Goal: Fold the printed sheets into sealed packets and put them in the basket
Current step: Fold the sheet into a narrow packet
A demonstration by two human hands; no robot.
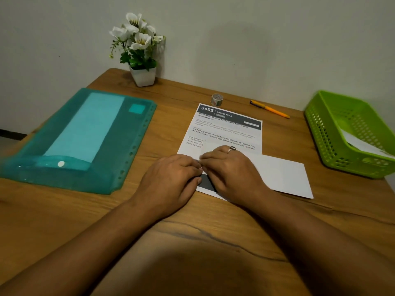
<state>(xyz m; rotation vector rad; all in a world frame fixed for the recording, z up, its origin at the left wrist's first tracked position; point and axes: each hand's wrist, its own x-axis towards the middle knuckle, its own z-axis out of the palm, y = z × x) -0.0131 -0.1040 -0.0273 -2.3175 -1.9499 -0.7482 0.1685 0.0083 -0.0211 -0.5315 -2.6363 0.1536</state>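
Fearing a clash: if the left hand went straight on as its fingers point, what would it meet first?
Probably the right hand: the left hand points at its fingertips, close or touching, over the printed sheet.

Dim, soft light from above and behind casts a broad shadow on the table (213, 231) nearer than the left hand (171, 178) and right hand (230, 167). Wide-angle distortion stretches the teal folder (102, 167) left of them, its near edge blurred. The printed sheet (224, 133) beyond them reads sharp.

Teal folder (85, 142), potted flowers (141, 60) and orange pen (270, 109) sit on wooden table (64, 210).
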